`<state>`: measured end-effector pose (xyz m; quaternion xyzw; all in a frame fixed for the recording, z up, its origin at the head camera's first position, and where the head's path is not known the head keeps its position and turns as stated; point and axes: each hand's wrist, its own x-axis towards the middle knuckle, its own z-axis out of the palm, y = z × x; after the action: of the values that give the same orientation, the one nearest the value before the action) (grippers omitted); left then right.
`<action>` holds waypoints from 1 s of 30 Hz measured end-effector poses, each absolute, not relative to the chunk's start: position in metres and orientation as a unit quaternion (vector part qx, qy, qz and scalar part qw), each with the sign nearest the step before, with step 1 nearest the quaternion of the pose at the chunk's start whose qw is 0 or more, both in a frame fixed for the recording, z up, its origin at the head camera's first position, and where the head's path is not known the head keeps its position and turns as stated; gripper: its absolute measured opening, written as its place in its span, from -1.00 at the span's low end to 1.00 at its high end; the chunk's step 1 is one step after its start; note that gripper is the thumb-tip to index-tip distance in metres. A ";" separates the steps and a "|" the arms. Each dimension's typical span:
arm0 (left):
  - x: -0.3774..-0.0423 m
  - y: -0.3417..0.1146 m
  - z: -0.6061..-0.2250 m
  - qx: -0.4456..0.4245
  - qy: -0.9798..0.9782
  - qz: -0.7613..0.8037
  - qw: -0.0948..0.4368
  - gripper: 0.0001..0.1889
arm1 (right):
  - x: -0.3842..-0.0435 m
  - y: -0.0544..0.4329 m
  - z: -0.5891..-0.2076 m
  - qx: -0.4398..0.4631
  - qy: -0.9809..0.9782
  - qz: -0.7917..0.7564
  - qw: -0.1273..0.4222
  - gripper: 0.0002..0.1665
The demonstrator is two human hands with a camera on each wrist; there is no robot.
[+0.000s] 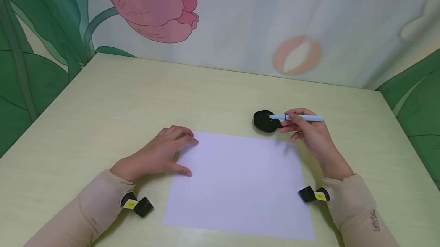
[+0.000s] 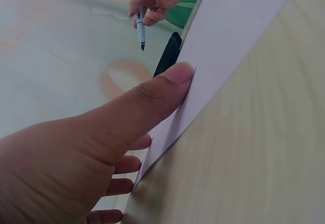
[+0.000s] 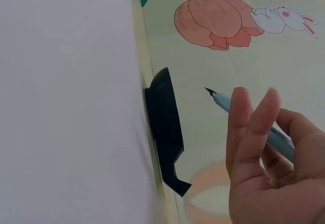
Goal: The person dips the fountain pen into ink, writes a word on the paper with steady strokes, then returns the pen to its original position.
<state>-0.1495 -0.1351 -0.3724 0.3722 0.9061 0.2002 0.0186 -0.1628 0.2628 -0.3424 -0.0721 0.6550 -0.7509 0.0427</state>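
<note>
My left hand (image 1: 161,151) rests with spread fingers at the upper left corner of a white sheet of paper (image 1: 237,193). In the left wrist view its thumb (image 2: 162,87) lies over the paper's edge. My right hand (image 1: 314,136) pinches a light blue pen (image 1: 313,118) between thumb and fingers. The pen's dark, pointed nib shows in the right wrist view. Behind the paper's far edge stands a small black dish (image 1: 263,124) with a short handle. From the head view the pen's tip end overlaps the dish; the right wrist view shows the nib apart from it.
The pale wooden table (image 1: 165,90) carries the sheet, with its far edge against a curtain (image 1: 233,17) printed with flowers and leaves. Black wrist cameras with yellow labels sit at both cuffs, the right camera (image 1: 307,194) overlapping the paper's right edge.
</note>
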 end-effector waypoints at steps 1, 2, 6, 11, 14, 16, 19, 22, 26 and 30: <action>-0.150 -0.135 -0.372 0.374 0.906 0.199 0.017 -0.20 | -0.162 0.262 -0.342 -0.072 0.656 -0.751 0.040 -0.86; -0.150 -0.135 -0.372 0.375 0.905 0.200 0.016 -0.20 | -0.161 0.262 -0.341 -0.072 0.655 -0.751 0.038 -0.85; -0.150 -0.134 -0.372 0.375 0.905 0.199 0.017 -0.21 | -0.159 0.260 -0.337 -0.071 0.654 -0.753 0.021 -0.84; -0.150 -0.135 -0.373 0.373 0.906 0.198 0.017 -0.21 | -0.157 0.253 -0.331 -0.058 0.646 -0.761 -0.002 -0.87; -0.150 -0.135 -0.374 0.373 0.906 0.199 0.016 -0.21 | -0.155 0.249 -0.327 -0.052 0.637 -0.769 -0.010 -0.87; -0.150 -0.135 -0.374 0.372 0.906 0.200 0.017 -0.21 | -0.153 0.248 -0.325 -0.051 0.631 -0.774 -0.010 -0.87; -0.150 -0.133 -0.374 0.375 0.905 0.201 0.014 -0.21 | -0.150 0.246 -0.321 -0.054 0.627 -0.777 -0.007 -0.87; -0.150 -0.133 -0.374 0.376 0.905 0.201 0.011 -0.22 | -0.147 0.244 -0.316 -0.064 0.620 -0.782 -0.004 -0.88; -0.150 -0.133 -0.374 0.376 0.905 0.200 0.010 -0.22 | -0.143 0.237 -0.309 -0.074 0.610 -0.789 0.004 -0.89; -0.150 -0.134 -0.372 0.372 0.906 0.199 0.018 -0.21 | -0.138 0.229 -0.304 -0.083 0.611 -0.787 0.008 -0.88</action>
<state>-0.1495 -0.1339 -0.3722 0.3721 0.9063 0.1995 0.0178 -0.1382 0.2295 -0.3042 -0.0834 0.6113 -0.7870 0.0076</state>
